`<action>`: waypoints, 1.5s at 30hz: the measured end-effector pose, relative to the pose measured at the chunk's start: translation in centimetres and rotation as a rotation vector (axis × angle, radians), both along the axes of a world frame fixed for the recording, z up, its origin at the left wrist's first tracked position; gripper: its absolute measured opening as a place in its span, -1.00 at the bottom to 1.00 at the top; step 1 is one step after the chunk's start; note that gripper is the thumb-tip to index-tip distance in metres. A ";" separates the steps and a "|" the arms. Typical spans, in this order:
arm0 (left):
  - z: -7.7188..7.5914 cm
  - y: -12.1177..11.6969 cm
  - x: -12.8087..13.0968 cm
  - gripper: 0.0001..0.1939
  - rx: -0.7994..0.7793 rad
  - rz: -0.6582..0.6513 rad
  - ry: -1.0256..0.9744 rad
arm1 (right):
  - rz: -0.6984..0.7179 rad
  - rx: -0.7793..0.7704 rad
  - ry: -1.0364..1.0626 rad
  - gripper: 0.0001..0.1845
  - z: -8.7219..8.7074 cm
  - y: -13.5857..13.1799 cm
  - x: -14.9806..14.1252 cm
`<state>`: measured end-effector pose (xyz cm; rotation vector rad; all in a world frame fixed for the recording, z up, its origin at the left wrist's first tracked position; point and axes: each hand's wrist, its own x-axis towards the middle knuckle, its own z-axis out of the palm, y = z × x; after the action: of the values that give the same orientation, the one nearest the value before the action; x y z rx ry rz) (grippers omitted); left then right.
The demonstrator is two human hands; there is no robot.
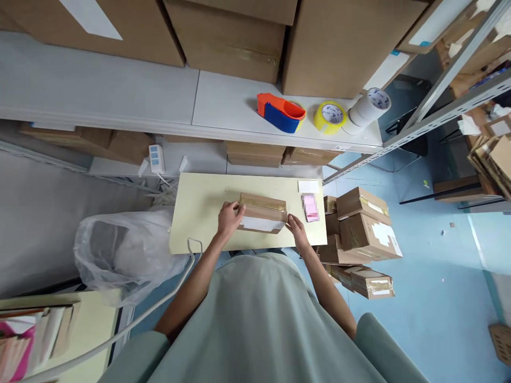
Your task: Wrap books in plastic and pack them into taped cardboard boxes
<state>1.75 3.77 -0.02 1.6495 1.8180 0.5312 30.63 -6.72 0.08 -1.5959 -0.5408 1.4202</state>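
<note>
A taped cardboard box (263, 208) is between my two hands over the pale yellow table (199, 213). Shiny brown tape runs along its top, and a white label (259, 224) covers much of the side facing me. My left hand (230, 219) grips the box's left end, thumb on the near side. At the other end, the fingers of my right hand (297, 232) close on the lower right corner. Whether the box rests on the table or is slightly raised, I cannot tell. Right of it lie a pink printed paper (310, 207) and a white card (308, 186).
On the shelf (235, 114) ahead stand an orange and blue tape dispenser (281, 112), a yellow tape roll (330, 117) and white rolls (369, 108). Stacked cardboard boxes (365, 234) flank the table's right. A clear plastic bag (123, 250) and a white hose (159, 303) are at left.
</note>
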 end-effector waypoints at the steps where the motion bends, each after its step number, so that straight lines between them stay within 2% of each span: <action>1: -0.2 -1.0 0.5 -0.77 -0.020 -0.021 0.002 | -0.011 0.014 -0.040 -0.25 0.1 0.0 0.8; 6: -1.5 -4.8 2.5 -0.83 -0.111 -0.067 0.016 | -0.006 -0.003 -0.184 -0.23 -0.4 0.3 3.3; 11: -1.6 -5.5 2.9 -0.72 -0.115 -0.077 0.043 | 0.087 0.008 -0.320 -0.23 -1.0 1.1 4.1; 14: -1.3 -5.1 2.8 -0.62 -0.124 -0.085 0.087 | 0.153 0.016 -0.497 -0.25 -1.5 1.8 3.4; 18: -1.1 -4.9 3.2 -0.50 -0.156 -0.113 0.142 | 0.207 -0.003 -0.788 -0.38 -2.1 1.9 1.1; 21: -1.2 -5.3 4.4 -0.45 -0.190 -0.067 0.185 | 0.226 -0.043 -0.903 -0.42 -2.4 1.7 -0.3; 25: -1.8 -5.8 6.1 -0.33 -0.212 0.031 0.196 | 0.301 -0.065 -0.928 -0.31 -2.3 1.6 -0.6; 28: -2.4 -5.9 6.2 -0.34 -0.214 0.066 0.172 | 0.351 -0.038 -0.887 -0.19 -2.0 1.2 0.1; 32: -3.1 -5.8 4.7 -0.47 -0.227 0.019 0.102 | 0.342 0.043 -0.732 -0.31 -1.9 0.3 1.6; 37: -3.3 -5.6 3.2 -0.57 -0.238 -0.013 0.019 | 0.293 0.054 -0.596 -0.31 -1.7 -0.1 2.4; 40: -3.1 -5.4 3.7 -0.58 -0.234 0.014 0.023 | 0.308 -0.065 -0.692 -0.35 -1.5 0.6 1.5; 42: -2.9 -5.3 4.4 -0.49 -0.229 0.071 0.054 | 0.303 -0.135 -0.806 -0.36 -1.5 1.1 0.5; 45: -2.6 -5.0 5.2 -0.39 -0.216 0.143 0.119 | 0.270 -0.119 -0.883 -0.41 -1.9 1.5 -0.4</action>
<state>6.91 -1.19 -2.65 1.4396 2.0140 0.2894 30.23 -5.17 -1.80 -2.2921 -1.2278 0.8672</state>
